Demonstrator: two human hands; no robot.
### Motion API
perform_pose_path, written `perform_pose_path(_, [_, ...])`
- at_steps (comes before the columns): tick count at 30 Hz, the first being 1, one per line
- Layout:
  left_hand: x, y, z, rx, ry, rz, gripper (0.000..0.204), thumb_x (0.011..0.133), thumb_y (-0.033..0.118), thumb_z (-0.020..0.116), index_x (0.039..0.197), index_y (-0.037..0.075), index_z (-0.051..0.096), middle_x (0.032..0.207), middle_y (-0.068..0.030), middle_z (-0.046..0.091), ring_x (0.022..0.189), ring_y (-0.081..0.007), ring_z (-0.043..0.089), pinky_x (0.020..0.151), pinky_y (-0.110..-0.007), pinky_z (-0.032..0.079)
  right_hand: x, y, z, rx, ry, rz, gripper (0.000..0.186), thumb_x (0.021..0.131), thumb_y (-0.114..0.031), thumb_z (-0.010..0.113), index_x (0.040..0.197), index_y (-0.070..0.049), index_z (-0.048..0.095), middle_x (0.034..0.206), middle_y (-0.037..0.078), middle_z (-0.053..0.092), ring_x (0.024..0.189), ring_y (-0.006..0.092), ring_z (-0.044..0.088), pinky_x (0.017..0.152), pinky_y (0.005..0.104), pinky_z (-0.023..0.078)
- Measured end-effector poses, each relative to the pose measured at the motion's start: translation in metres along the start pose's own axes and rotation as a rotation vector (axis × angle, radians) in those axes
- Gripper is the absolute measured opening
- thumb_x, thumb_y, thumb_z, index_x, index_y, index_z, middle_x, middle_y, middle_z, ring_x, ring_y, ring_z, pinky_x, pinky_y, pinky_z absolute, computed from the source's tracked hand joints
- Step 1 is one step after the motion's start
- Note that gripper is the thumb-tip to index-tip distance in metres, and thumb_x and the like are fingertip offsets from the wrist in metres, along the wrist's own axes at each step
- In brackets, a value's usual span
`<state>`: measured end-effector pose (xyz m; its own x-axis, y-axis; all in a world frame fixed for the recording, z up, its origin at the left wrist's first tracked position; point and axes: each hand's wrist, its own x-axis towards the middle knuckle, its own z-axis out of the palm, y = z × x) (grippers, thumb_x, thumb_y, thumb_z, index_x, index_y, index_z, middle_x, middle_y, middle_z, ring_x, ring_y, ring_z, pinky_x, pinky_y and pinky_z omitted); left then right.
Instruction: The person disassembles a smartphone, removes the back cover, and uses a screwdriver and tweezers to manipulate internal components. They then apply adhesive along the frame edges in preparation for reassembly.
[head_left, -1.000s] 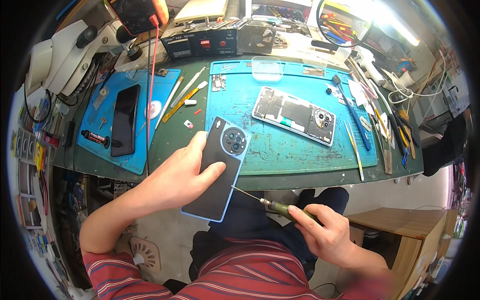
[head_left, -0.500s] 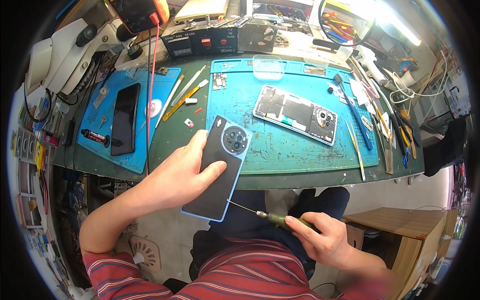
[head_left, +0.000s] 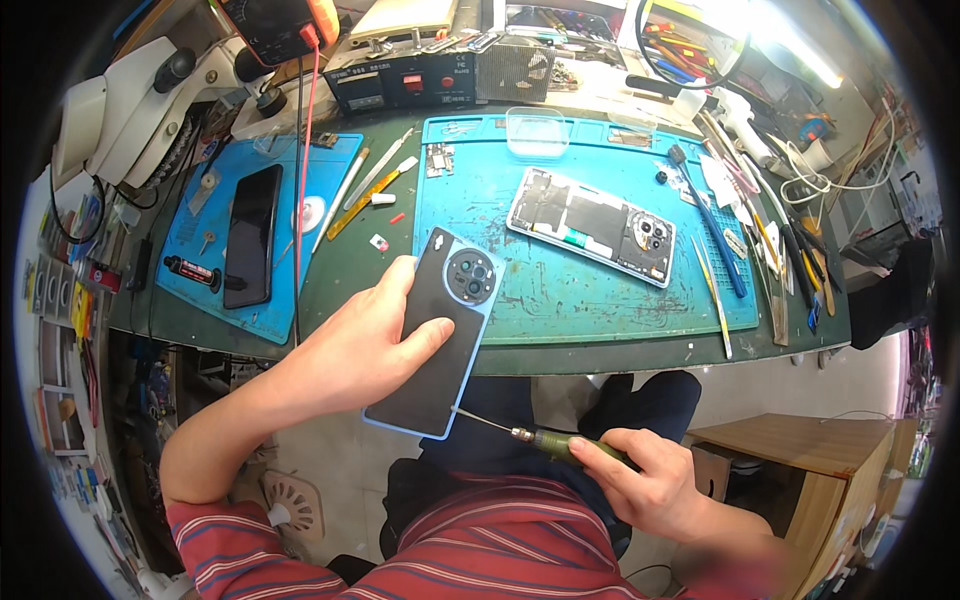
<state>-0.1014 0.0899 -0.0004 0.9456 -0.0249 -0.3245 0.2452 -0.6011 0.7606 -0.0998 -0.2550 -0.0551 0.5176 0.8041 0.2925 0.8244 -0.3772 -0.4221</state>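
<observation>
My left hand [head_left: 360, 350] is closed round a dark phone back panel [head_left: 425, 385] with a blue rim and a round camera window, thumb lying across it. My right hand [head_left: 640, 475] grips a green-handled tool [head_left: 560, 443]; its thin metal shaft reaches the panel's lower right edge. Beyond them, an opened silver phone [head_left: 590, 225] with exposed insides lies tilted on a blue mat [head_left: 540, 315]. A black phone [head_left: 252, 235] lies on a second blue mat [head_left: 185, 235] to the left, beside a small dark bottle [head_left: 190, 272].
The green bench [head_left: 640, 355] holds tweezers and picks [head_left: 712, 300], a blue brush [head_left: 715, 235], a clear container [head_left: 536, 130] and a black powered unit [head_left: 400, 85]. A microscope [head_left: 130, 120] stands left, with hanging meter leads [head_left: 302, 180]. A wooden cabinet [head_left: 780, 440] is low right.
The tool in my right hand has moved down along the panel's right edge and slightly left, mostly in the first half second. My left hand and the panel have barely shifted.
</observation>
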Motion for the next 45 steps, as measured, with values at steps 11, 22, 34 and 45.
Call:
perform_pose_path(11, [-0.001, -0.038, 0.003, -0.447, 0.102, -0.019, 0.039, 0.109, 0.022, 0.058, 0.137, 0.0, 0.042, 0.097, -0.0081, 0.064, 0.09, -0.0133, 0.063, 0.083, -0.03, 0.053, 0.002, 0.007, -0.017, 0.101, 0.2, 0.115, 0.053, 0.076, -0.004, 0.084, 0.128, -0.01, 0.073, 0.097, 0.008, 0.066, 0.071, 0.0234, 0.065, 0.058, 0.0339, 0.052])
perform_pose_path(22, [-0.054, 0.005, -0.001, 0.274, 0.181, 0.368, 0.044, 0.088, 0.008, 0.08, 0.129, 0.003, 0.062, 0.104, -0.0115, 0.069, 0.088, -0.0205, 0.071, 0.069, -0.03, 0.057, -0.001, 0.0, -0.021, 0.13, 0.128, 0.05, 0.054, 0.073, -0.002, 0.082, 0.125, -0.013, 0.075, 0.092, 0.007, 0.067, 0.069, 0.0215, 0.065, 0.058, 0.0315, 0.053])
perform_pose_path(34, [-0.098, -0.01, 0.027, 0.316, 0.334, 0.948, 0.023, 0.076, -0.002, 0.072, 0.098, 0.004, 0.075, 0.091, -0.0063, 0.073, 0.073, -0.0211, 0.072, 0.056, -0.029, 0.055, -0.006, -0.025, -0.032, 0.633, -0.113, 0.053, 0.061, 0.081, -0.003, 0.079, 0.14, -0.009, 0.067, 0.093, 0.008, 0.069, 0.064, 0.0192, 0.063, 0.055, 0.0277, 0.051])
perform_pose_path(45, [-0.144, -0.062, -0.003, 0.454, 0.073, 0.044, 0.019, 0.098, 0.016, 0.07, 0.082, 0.005, 0.072, 0.072, -0.01, 0.067, 0.065, -0.028, 0.067, 0.059, -0.038, 0.052, -0.016, -0.01, -0.064, 0.41, -0.166, 0.316, 0.053, 0.084, -0.007, 0.079, 0.136, -0.006, 0.068, 0.095, 0.011, 0.071, 0.072, 0.0241, 0.067, 0.062, 0.032, 0.052])
